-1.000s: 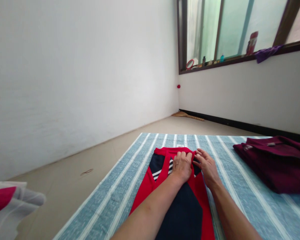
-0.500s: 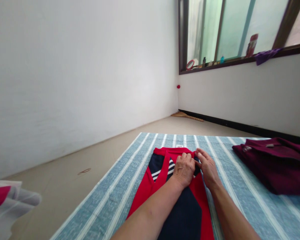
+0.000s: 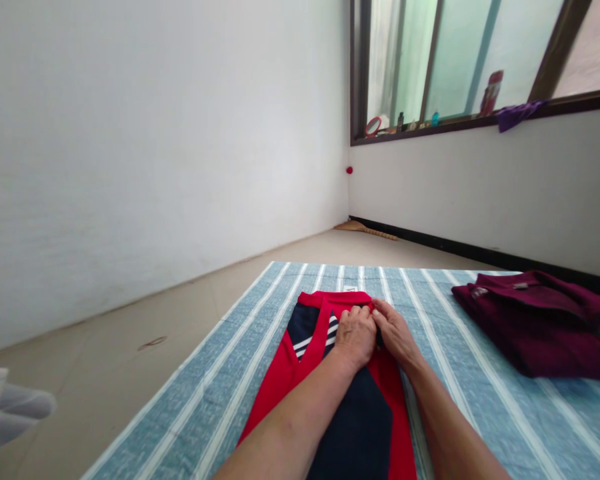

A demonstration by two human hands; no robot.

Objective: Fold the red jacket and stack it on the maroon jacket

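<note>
A red and navy top point(image 3: 359, 420) with white stripes lies lengthwise on a blue-and-white striped cloth point(image 3: 240, 347), with its red band at the far end. My left hand point(image 3: 356, 335) rests on its upper right part, fingers curled down into the fabric. Right beside it, my right hand point(image 3: 394, 333) pinches the top's upper right edge between thumb and fingers. Both hands nearly touch, and their fingertips are partly hidden. A small white label point(image 3: 350, 289) shows just beyond the red band.
A folded maroon garment point(image 3: 535, 327) lies on the cloth at the right. White fabric point(image 3: 15, 407) hangs at the lower left. A loop of string point(image 3: 152, 343) and a brown straw-like broom point(image 3: 363, 228) lie on the floor. Small items and a red bottle point(image 3: 492, 93) line the windowsill.
The view has shifted slightly, so everything sits a little further left and higher. Both hands stay on the top's upper right part, the right hand's fingers now closer in against the left hand.
</note>
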